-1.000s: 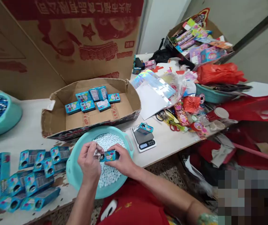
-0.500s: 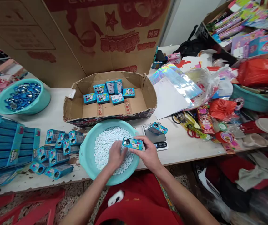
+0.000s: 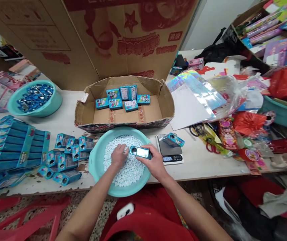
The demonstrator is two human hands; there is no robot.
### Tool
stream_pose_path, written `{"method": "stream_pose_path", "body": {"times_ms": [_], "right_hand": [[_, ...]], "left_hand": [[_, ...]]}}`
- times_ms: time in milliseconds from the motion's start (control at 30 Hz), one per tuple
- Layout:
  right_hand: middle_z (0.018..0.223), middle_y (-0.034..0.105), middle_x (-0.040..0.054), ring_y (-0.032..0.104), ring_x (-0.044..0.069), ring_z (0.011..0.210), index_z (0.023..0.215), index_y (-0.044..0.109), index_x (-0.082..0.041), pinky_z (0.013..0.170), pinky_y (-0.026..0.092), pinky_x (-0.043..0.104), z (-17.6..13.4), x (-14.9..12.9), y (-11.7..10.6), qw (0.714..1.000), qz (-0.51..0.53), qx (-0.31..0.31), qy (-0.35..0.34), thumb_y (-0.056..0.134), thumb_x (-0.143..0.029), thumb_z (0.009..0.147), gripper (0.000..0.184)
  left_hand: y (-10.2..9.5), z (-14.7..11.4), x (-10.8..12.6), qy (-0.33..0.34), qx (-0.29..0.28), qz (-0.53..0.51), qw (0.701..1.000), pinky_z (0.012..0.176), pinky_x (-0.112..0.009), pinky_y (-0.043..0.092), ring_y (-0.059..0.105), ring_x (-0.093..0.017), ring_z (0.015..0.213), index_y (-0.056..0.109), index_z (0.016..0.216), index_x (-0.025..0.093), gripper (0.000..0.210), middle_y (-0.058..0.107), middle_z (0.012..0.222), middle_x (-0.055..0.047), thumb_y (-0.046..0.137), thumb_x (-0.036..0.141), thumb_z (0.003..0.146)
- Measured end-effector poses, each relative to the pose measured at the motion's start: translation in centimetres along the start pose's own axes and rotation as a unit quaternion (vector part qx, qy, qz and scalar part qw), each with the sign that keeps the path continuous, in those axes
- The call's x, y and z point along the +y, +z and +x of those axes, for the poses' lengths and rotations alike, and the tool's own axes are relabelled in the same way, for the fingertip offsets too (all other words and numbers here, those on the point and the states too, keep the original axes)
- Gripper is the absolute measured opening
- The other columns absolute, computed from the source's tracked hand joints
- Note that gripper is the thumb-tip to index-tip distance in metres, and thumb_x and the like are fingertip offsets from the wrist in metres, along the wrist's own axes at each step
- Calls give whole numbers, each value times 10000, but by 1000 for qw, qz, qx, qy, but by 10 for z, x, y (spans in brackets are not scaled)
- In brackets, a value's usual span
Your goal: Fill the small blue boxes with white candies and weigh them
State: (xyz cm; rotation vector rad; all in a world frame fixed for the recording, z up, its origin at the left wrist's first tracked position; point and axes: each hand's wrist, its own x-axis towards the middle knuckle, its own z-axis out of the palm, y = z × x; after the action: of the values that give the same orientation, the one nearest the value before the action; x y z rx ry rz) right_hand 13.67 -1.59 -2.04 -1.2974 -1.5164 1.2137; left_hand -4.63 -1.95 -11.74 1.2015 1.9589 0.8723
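My right hand (image 3: pixel 154 161) grips a small blue candy box (image 3: pixel 140 152) by its right end, over the right side of a turquoise basin (image 3: pixel 93 170). A dark round hole shows at the box's left end, and its top face shines with glare. Just left of that hole is my left hand (image 3: pixel 119 156), its fingers curled together above the small white candies (image 3: pixel 128 175) filling the basin. Whatever those fingers hold is hidden. Another blue box (image 3: pixel 174 139) rests on the digital scale (image 3: pixel 169 152), right of my right hand.
Behind the basin, a shallow cardboard tray (image 3: pixel 158 121) holds several blue boxes. Left are loose boxes with holes (image 3: pixel 66 162), stacked blue cartons (image 3: pixel 12 144) and a bowl (image 3: pixel 58 100) of shiny blue pieces. Scissors (image 3: pixel 212 149), wrappers and a white sheet (image 3: pixel 188 110) lie right.
My left hand has lifted from the candies and closed beside the box's hole. The box in my right hand has tilted, so its face catches the light. The view has shifted slightly left.
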Motion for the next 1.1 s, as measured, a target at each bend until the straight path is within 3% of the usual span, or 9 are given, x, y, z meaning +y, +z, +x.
{"method": "stream_pose_path", "body": {"times_ms": [133, 200, 300, 433, 533, 700, 1100], "right_hand": [[949, 605, 31, 573, 208, 917, 962, 602, -198, 817, 448, 323, -2, 11, 9, 999, -36, -14, 6, 761, -311, 686, 338], [946, 594, 29, 568, 207, 919, 959, 597, -198, 814, 444, 324, -3, 17, 17, 998, -63, -26, 2, 759, -271, 685, 327], [931, 588, 27, 560, 210, 920, 944, 601, -196, 811, 439, 326, -4, 20, 31, 994, -98, -56, -5, 748, -192, 676, 306], [919, 594, 23, 566, 203, 892, 946, 607, -204, 794, 445, 314, -7, 6, 39, 991, -102, -82, -20, 746, -160, 665, 316], [938, 599, 28, 566, 210, 913, 962, 601, -209, 808, 442, 320, -8, -7, 38, 993, -100, -54, -28, 752, -205, 681, 319], [908, 606, 24, 569, 218, 902, 937, 611, -206, 800, 442, 331, -6, -11, 38, 991, -112, -67, -32, 774, -168, 645, 337], [888, 596, 11, 563, 202, 878, 925, 615, -215, 776, 438, 311, -9, -10, 38, 995, -81, -55, -24, 781, -168, 637, 336]], "left_hand": [[-20, -8, 21, -92, 51, -160, 981, 521, -219, 388, 502, -126, 569, 567, 800, 190, 258, 557, 685, 2, 623, 425, 707], [-29, -17, 40, -117, 56, -285, 950, 428, -184, 330, 457, -88, 480, 535, 875, 184, 321, 533, 668, 19, 612, 455, 722], [-38, -28, 68, -124, 58, -470, 872, 460, -175, 394, 543, -99, 551, 508, 891, 182, 331, 559, 726, 6, 673, 387, 690], [-44, -33, 91, -108, 90, -527, 838, 571, -225, 482, 597, -128, 644, 500, 842, 178, 267, 571, 754, -3, 672, 327, 701], [-49, -31, 98, -54, 103, -541, 833, 567, -238, 483, 586, -122, 622, 491, 843, 191, 234, 561, 751, 10, 654, 310, 724], [-51, -27, 101, -87, 127, -520, 840, 529, -225, 471, 581, -121, 573, 490, 855, 193, 274, 559, 695, 26, 684, 313, 702], [-49, -30, 108, -64, 111, -507, 852, 549, -223, 468, 518, -84, 501, 500, 937, 202, 316, 500, 603, 61, 697, 273, 701]]}}
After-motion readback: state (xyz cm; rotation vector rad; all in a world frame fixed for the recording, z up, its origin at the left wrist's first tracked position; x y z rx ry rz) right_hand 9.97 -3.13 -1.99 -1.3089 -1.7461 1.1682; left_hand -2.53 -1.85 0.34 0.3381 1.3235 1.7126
